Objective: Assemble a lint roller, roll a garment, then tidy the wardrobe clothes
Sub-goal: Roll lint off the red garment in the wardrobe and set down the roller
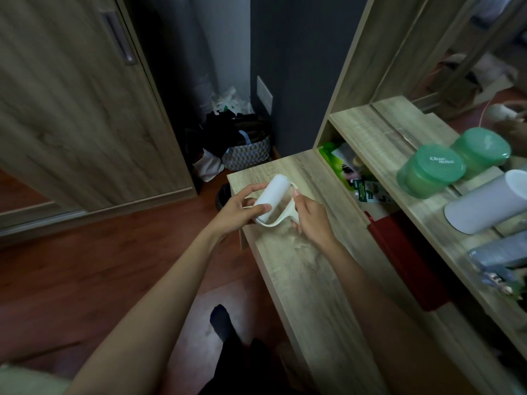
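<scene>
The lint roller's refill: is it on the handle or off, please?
On, apparently: the refill lies within the frame of the handle; fully seated, cannot tell.

2 hands (L hand (239, 208), R hand (312, 220)), 1 lint roller (271, 199), 1 green jar (430, 169), 1 patterned bag (246, 153)

The wooden bench (308, 280) has a red box (405, 260) and green packets (339, 161) by its right edge, and the shelf (370, 129) above holds a green tub (430, 169) and a white cup (484, 203).
</scene>
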A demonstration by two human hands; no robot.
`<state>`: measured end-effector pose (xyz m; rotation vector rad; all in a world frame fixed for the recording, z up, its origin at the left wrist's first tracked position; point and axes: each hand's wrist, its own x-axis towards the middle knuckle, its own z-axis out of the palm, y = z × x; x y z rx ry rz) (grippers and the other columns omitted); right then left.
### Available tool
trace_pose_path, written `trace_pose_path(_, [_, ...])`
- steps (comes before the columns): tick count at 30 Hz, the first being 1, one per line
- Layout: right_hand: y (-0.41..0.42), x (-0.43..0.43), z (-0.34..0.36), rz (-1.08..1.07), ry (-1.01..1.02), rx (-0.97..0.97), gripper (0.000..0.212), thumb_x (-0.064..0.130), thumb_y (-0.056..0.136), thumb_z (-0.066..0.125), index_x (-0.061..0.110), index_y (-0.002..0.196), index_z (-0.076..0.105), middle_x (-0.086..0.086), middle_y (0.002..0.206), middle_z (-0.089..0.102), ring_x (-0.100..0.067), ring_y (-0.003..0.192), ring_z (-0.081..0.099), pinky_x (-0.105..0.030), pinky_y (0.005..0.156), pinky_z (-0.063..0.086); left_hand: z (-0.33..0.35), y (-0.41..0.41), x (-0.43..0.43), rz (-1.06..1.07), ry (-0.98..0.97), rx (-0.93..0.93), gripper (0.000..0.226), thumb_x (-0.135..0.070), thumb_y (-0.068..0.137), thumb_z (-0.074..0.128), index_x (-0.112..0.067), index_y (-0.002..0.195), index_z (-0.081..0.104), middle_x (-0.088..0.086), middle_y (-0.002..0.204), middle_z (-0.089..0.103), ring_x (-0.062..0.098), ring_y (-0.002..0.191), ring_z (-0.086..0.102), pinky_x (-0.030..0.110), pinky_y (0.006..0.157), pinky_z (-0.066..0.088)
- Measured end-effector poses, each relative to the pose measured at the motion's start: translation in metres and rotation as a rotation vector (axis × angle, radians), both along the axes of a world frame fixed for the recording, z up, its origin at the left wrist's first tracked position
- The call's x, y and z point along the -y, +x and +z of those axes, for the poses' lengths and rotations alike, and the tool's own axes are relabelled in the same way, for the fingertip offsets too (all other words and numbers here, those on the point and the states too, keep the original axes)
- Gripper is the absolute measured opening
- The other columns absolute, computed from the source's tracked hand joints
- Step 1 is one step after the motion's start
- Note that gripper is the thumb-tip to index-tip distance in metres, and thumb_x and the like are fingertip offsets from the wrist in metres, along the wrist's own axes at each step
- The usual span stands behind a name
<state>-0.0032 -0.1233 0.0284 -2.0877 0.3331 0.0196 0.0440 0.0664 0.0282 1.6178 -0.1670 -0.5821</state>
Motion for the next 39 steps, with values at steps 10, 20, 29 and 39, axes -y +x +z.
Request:
trace_pose_path(10, [-0.014, -0.029, 0.011, 0.077, 0.902, -0.387, 0.063, 0.065, 0.092, 0.032, 0.009, 0.08, 0.058, -0.003, 0.052, 0.042, -0.011, 0.039, 0.034, -0.022, 0.038, 0.028, 0.024, 0.031, -0.004, 0.114, 0.039, 0.091, 0.019, -0.019, 0.097, 0.06, -0.014, 0.116, 0.065, 0.012, 0.119, 0.061, 0.011, 0.089, 0.064, 0.015, 0.064, 0.054])
trace_pose_path(20, [-0.009, -0.066, 0.023, 0.04, 0.72, -0.24, 0.063, 0.065, 0.091, 0.028, 0.013, 0.061, 0.049, 0.002, 0.039, 0.032, -0.009, 0.029, 0.026, -0.018, 0.034, 0.019, 0.042, 0.049, -0.036, 0.278, 0.047, 0.049, 0.034, -0.013, 0.097, 0.06, -0.005, 0.13, 0.057, 0.003, 0.108, 0.062, -0.004, 0.072, 0.062, 0.005, 0.055, 0.046])
trace_pose_path(29, [0.042, -0.11, 0.041, 0.118, 0.708, -0.148, 0.063, 0.061, 0.094, 0.024, 0.012, 0.065, 0.05, 0.001, 0.039, 0.034, -0.009, 0.028, 0.031, -0.017, 0.031, 0.023, 0.052, 0.098, -0.114, 0.52, 0.08, 0.256, 0.022, -0.014, 0.097, 0.059, -0.007, 0.117, 0.066, 0.001, 0.092, 0.069, 0.013, 0.081, 0.067, 0.017, 0.069, 0.052])
trace_pose_path(39, [0.181, -0.207, 0.064, 0.153, 0.723, -0.083, 0.062, 0.058, 0.094, 0.026, 0.008, 0.066, 0.05, 0.0, 0.04, 0.032, -0.011, 0.029, 0.029, -0.018, 0.032, 0.023, 0.071, 0.201, -0.218, 0.684, 0.25, 0.703, 0.036, -0.018, 0.094, 0.064, -0.015, 0.13, 0.06, -0.003, 0.122, 0.064, -0.005, 0.103, 0.06, 0.011, 0.092, 0.046])
